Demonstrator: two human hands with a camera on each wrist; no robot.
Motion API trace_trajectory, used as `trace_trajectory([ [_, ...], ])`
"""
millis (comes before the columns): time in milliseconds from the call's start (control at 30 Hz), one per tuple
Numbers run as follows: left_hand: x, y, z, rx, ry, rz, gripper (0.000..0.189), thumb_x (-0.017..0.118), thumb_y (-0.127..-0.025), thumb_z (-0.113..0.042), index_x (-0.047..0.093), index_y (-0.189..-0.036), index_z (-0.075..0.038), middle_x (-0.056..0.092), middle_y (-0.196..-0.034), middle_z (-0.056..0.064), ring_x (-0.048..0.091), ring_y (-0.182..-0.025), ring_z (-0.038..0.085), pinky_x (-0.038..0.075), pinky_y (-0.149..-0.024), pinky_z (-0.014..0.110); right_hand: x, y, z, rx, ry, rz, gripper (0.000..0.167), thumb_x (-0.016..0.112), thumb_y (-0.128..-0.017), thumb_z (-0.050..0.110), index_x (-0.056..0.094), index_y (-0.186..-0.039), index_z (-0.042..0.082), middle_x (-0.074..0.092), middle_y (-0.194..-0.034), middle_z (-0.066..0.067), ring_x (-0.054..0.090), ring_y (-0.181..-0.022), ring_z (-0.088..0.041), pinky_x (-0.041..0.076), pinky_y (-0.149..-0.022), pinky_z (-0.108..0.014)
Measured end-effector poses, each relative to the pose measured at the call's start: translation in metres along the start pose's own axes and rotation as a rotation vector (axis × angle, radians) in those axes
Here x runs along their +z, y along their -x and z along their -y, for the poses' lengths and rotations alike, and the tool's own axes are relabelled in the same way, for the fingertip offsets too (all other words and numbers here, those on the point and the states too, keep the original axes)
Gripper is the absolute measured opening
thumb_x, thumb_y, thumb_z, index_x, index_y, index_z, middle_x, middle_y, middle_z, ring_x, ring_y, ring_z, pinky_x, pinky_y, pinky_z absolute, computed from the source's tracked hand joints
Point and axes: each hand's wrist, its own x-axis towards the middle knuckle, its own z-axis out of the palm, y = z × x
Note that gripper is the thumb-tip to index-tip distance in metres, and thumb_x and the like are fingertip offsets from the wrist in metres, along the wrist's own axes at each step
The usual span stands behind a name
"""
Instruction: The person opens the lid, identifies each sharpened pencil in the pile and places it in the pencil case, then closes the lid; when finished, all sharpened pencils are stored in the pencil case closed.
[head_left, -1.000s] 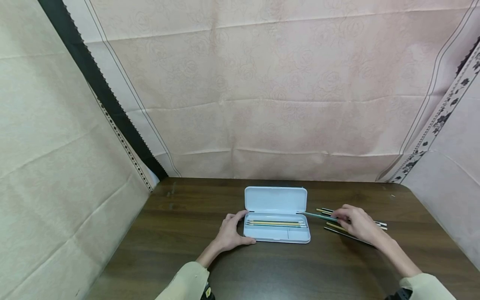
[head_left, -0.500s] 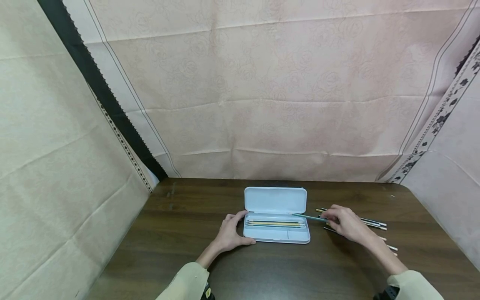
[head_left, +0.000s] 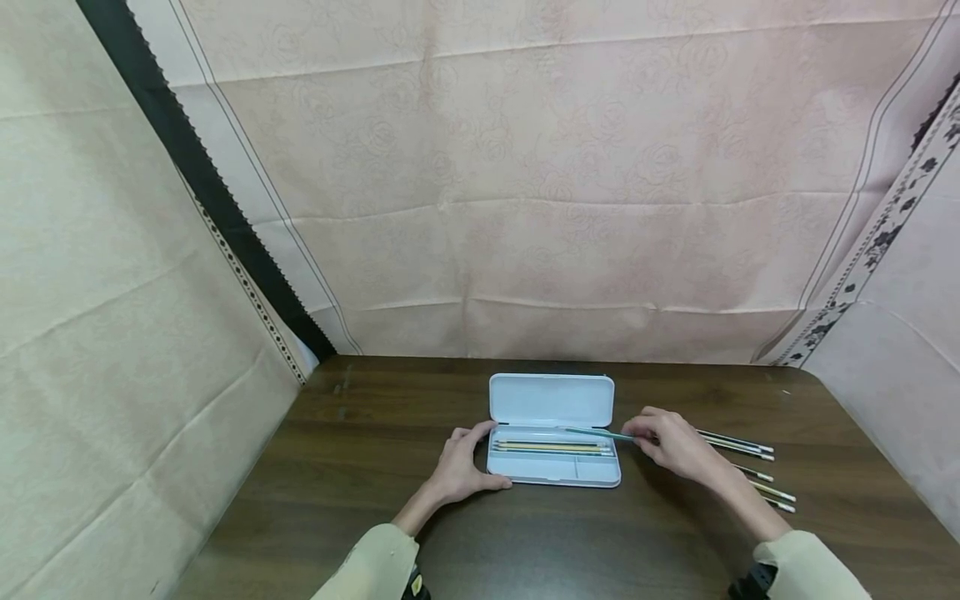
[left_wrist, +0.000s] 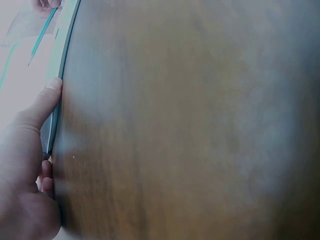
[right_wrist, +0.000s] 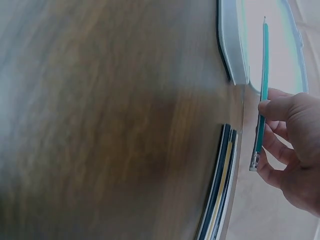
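Note:
A light blue pencil case (head_left: 531,472) lies with its lid (head_left: 551,400) raised. Several pencils (head_left: 551,448), some yellow, lie inside its tray. My left hand (head_left: 463,467) grips the case's left end, thumb at the front edge and a finger at the back corner. Between thumb and fingers, my right hand (head_left: 675,446) pinches a teal pencil (right_wrist: 264,65) with a white eraser end. Its sharpened tip points left and overlaps the back of the tray in the head view, while the hand is just right of the case.
Several more pencils (head_left: 738,448) lie on the brown wooden table (head_left: 360,483) beyond my right hand, and others (head_left: 776,493) lie by the right forearm. Pale cloth (head_left: 525,208) hangs behind the table and along both sides.
My right hand has moved left with the teal pencil, bringing its tip over the case and uncovering the pencils on the table. The left hand and case have stayed still.

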Motion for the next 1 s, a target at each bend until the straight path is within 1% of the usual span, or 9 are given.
trace_trajectory([
  [300, 0.000, -0.001, 0.000, -0.015, -0.001, 0.009, 0.092, 0.091, -0.070, -0.044, 0.048, -0.146, -0.016, 0.050, -0.130, 0.015, 0.045, -0.117, 0.033, 0.042, -0.089, 0.052, 0.008, -0.012, 0.008, -0.024, -0.007, 0.015, 0.023, 0.074, -0.084, -0.008, 0.076, -0.100, 0.007, 0.063, -0.091, 0.003, 0.053, -0.074, -0.008, 0.048, -0.065, -0.028],
  [533, 0.000, -0.002, 0.000, -0.022, -0.004, 0.017, 0.092, 0.091, -0.070, -0.043, 0.047, -0.147, -0.018, 0.049, -0.129, 0.014, 0.044, -0.117, 0.032, 0.042, -0.089, 0.051, 0.015, -0.020, 0.015, -0.060, -0.015, 0.007, 0.022, 0.076, -0.082, -0.008, 0.076, -0.099, 0.007, 0.064, -0.090, 0.000, 0.052, -0.072, -0.010, 0.047, -0.062, -0.026],
  [633, 0.000, -0.001, 0.000, -0.029, 0.000, 0.018, 0.092, 0.091, -0.071, -0.043, 0.047, -0.147, -0.018, 0.049, -0.130, 0.014, 0.044, -0.117, 0.032, 0.042, -0.090, 0.051, 0.017, -0.024, 0.018, -0.064, -0.014, 0.012, 0.022, 0.076, -0.082, -0.007, 0.076, -0.099, 0.007, 0.065, -0.092, -0.002, 0.053, -0.074, -0.011, 0.048, -0.064, -0.027],
  [767, 0.000, -0.001, 0.000, -0.032, 0.006, 0.017, 0.091, 0.091, -0.071, -0.044, 0.048, -0.147, -0.018, 0.050, -0.130, 0.014, 0.044, -0.118, 0.031, 0.042, -0.090, 0.051, 0.019, -0.027, 0.022, -0.056, -0.017, 0.027, 0.022, 0.075, -0.083, -0.007, 0.076, -0.100, 0.008, 0.066, -0.096, -0.003, 0.056, -0.079, -0.012, 0.052, -0.069, -0.031],
  [1000, 0.000, -0.001, 0.000, -0.027, -0.006, 0.011, 0.092, 0.091, -0.070, -0.044, 0.048, -0.147, -0.017, 0.051, -0.129, 0.014, 0.045, -0.117, 0.031, 0.042, -0.089, 0.050, 0.024, -0.031, 0.027, -0.071, -0.042, 0.046, 0.023, 0.073, -0.085, -0.008, 0.075, -0.100, 0.008, 0.067, -0.097, -0.003, 0.057, -0.079, -0.013, 0.052, -0.070, -0.032],
])
